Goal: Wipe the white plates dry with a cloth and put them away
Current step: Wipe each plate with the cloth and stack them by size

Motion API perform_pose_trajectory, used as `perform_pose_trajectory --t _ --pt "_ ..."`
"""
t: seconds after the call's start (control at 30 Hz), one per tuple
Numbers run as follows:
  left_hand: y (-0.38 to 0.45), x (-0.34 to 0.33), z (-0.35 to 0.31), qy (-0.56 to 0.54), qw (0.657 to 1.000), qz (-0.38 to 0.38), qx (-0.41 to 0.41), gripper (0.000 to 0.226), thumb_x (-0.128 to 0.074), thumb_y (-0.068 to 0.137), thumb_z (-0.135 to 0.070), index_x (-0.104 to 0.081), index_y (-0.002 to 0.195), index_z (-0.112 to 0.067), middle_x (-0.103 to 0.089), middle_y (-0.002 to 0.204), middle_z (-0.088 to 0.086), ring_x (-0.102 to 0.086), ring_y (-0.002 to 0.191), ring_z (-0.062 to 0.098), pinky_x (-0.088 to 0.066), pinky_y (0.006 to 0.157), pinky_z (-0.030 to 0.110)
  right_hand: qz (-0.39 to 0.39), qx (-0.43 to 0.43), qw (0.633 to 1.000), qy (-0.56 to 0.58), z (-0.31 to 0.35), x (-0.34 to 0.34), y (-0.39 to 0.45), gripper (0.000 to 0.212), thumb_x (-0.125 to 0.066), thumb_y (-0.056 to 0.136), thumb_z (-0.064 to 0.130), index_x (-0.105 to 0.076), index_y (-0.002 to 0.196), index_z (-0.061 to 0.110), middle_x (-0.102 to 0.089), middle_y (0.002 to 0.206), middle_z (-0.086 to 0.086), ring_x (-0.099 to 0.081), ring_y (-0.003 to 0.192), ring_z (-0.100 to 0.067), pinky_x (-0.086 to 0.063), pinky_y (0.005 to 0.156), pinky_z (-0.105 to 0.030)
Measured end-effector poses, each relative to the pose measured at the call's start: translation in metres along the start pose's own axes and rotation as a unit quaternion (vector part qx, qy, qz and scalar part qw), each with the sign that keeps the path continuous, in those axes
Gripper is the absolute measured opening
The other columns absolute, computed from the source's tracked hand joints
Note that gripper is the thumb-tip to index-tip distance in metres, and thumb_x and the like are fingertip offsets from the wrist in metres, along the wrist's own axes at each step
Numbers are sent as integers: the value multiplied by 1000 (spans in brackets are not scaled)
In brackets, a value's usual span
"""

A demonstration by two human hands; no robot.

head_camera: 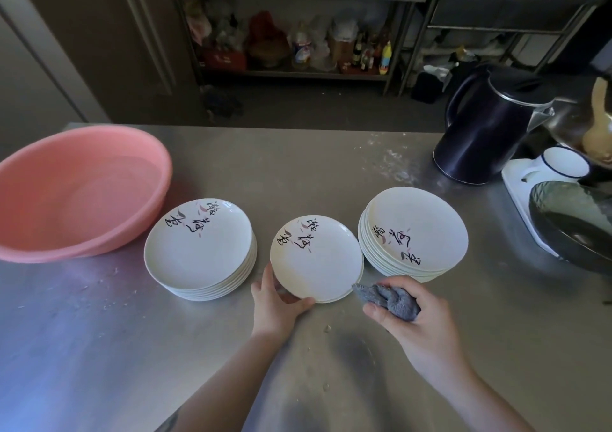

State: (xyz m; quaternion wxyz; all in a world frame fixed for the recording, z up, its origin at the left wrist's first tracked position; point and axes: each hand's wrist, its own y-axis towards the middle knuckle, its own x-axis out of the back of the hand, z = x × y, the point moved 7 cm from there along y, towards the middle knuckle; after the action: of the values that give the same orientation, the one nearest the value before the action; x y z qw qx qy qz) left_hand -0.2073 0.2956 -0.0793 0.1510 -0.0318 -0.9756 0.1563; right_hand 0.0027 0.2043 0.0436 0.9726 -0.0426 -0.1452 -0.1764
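**Inspector:** State the position of the hands.

**Assistant:** The left hand (276,302) grips the near-left rim of the middle plate (316,259), thumb curled over the top edge and fingers underneath. It looks like a second plate sits directly under it (a doubled rim shows along the near edge). The right hand (410,315) is closed around a bunched grey cloth (385,297), whose free end pokes out toward the plate's near-right rim; I cannot tell whether it touches.

**Inspector:** And the rest of the plates?

**Assistant:** Two stacks on the steel table (132,349). The left stack (198,249) sits just beside the held plate, close to a pink plastic basin (76,193). The right stack (414,233) stands on the other side, its top plate turned so the brush lettering faces the opposite way. All visible plates are white with black calligraphy and small pink marks.

**Inspector:** Other items noted?

**Assistant:** A dark electric kettle (486,127) at the far right of the table. Beside it, a white board (520,186) carries a white enamel mug with a blue rim (566,163), and a dark wok (573,229) overhangs its near end. Crumbs and pale specks are scattered over the tabletop. Behind the table, a metal shelf rack (298,34) holds bottles and bags (contents too blurred to identify).
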Motion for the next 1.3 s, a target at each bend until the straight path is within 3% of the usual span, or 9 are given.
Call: perform_pose_trajectory --t 0.17,0.23,0.3,0.47,0.6,0.8,0.97,1.07,1.3 --pt "-4 -3 -3 25 1000 16 -7 90 -87 69 -17 -37 143 -26 -44 124 10 -35 78 -34 -35 86 15 -1 -3 1000 -3 -1 0 -3 29 -86 67 4 -70 83 22 -72 78 11 -65 71 -2 -48 69 -10" --pt "-7 0 -6 53 998 27 0 86 -86 70 -20 -37 140 -30 -40 123 7 -42 86 -20 -40 92 22 6 -4 1000 -2 -1 -3 -5 29 -86 67 4 -70 83 22 -72 79 10 -65 72 -3 -48 70 -11" --pt "-10 7 -12 73 997 24 -1 77 -83 72 -20 -38 132 -36 -37 119 1 -53 82 -3 -45 85 20 14 -6 1000 -1 -2 -7 -7 28 -87 67 7 -71 85 21 -72 81 8 -66 74 -4 -48 71 -12" --pt "-30 62 -29 80 994 -40 -70 42 -74 83 -14 -57 118 -31 -49 115 -7 -58 70 -4 -41 67 4 51 -1 998 22 8 -31 -9 27 -86 68 5 -71 85 20 -74 84 7 -68 80 -7 -49 73 -10" --pt "-32 137 -25 54 989 -129 -54 24 -70 87 -14 -65 102 -31 -59 105 -8 -63 75 10 -41 65 11 81 14 996 19 24 -71 -10 30 -84 68 1 -70 79 25 -72 82 13 -66 76 1 -46 71 -6" --pt "-6 221 -3 16 972 -233 32 31 -78 80 -29 -58 103 -23 -64 102 -2 -67 88 26 -53 82 43 129 47 991 7 48 -138 -15 37 -86 68 9 -69 84 38 -72 87 9 -67 83 -7 -47 75 -12" --pt "24 227 2 37 975 -206 76 49 -81 75 -40 -48 103 -18 -56 106 0 -63 91 25 -52 77 41 125 49 991 3 60 -161 -14 36 -87 68 10 -69 85 35 -72 86 7 -66 82 -8 -49 74 -13" --pt "32 223 1 55 977 -194 70 51 -83 75 -30 -45 104 -13 -49 103 -2 -55 90 21 -41 71 33 114 44 993 -4 63 -166 -13 34 -87 68 9 -70 84 34 -72 86 6 -66 81 -7 -48 72 -12" --pt "37 218 8 25 980 -185 75 48 -83 74 -21 -45 102 -12 -52 108 5 -55 89 24 -49 75 39 107 35 993 -30 68 -177 -18 38 -87 66 5 -70 80 36 -72 83 9 -66 78 -5 -47 69 -9"
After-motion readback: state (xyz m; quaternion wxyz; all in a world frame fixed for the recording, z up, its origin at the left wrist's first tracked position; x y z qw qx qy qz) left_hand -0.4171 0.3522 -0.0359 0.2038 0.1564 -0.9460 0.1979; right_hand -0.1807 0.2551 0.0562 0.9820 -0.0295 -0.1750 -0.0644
